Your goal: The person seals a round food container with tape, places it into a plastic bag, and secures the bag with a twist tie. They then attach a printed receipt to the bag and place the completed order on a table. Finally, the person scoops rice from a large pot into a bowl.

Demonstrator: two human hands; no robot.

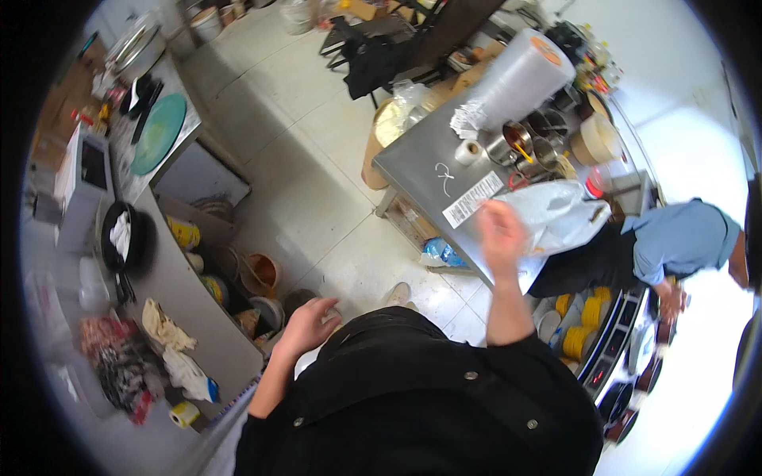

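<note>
My left hand (308, 324) hangs at my waist, its fingers loosely bent and apart, with nothing seen in it. My right hand (502, 234) is raised over the edge of the grey metal table (417, 155); motion blur hides how its fingers lie. Right beside it is a white plastic bag (556, 210). A strip of printed labels (474, 198) lies on the table just past my fingers. Farther back are a small white roll (468, 151), a large roll of clear plastic film (524, 79) and several metal pots (508, 144).
A person in a blue shirt (683, 238) works at the right, near yellow-wrapped rolls (583, 325). A counter along the left holds a green round board (159, 135), a black pan (123, 234) and cloths (168, 325). Buckets (260, 274) stand beneath it. Tiled floor (317, 190) lies between.
</note>
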